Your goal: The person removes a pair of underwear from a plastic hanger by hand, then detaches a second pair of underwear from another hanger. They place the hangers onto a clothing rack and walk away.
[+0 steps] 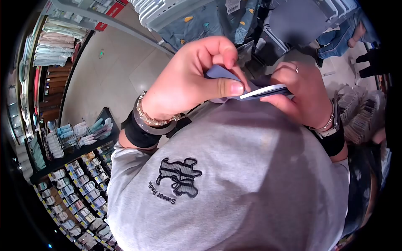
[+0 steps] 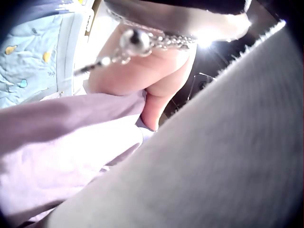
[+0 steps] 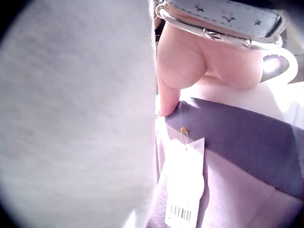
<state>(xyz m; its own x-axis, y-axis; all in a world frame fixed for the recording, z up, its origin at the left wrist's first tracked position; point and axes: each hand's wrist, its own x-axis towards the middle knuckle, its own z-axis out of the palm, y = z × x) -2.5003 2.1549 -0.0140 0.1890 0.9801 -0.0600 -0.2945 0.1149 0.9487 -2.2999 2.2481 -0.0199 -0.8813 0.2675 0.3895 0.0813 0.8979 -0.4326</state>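
Observation:
Light purple cloth (image 2: pixel 61 147) hangs below both hands, close against the person's grey T-shirt (image 1: pixel 234 167). My left hand (image 1: pixel 188 79) pinches a bluish-purple fold (image 1: pixel 222 72) between thumb and fingers. Opposite it, my right hand (image 1: pixel 299 92) grips a dark piece with a white edge (image 1: pixel 270 89), thumb below and fingers curled above. In the right wrist view the cloth has a dark purple band (image 3: pixel 237 137). A white barcode tag (image 3: pixel 185 190) hangs from a gold safety pin (image 3: pixel 184 132) there. The right fingertips are mostly hidden in both views.
White hangers (image 1: pixel 146 16) carry blue-grey patterned clothing (image 1: pixel 197 29) just ahead of the hands. Shelves of folded goods (image 1: pixel 58 46) and racks of small packs (image 1: pixel 79 196) line the left. Another person's jeans (image 1: pixel 339 42) show at the upper right, near more hanging items (image 1: pixel 356 108).

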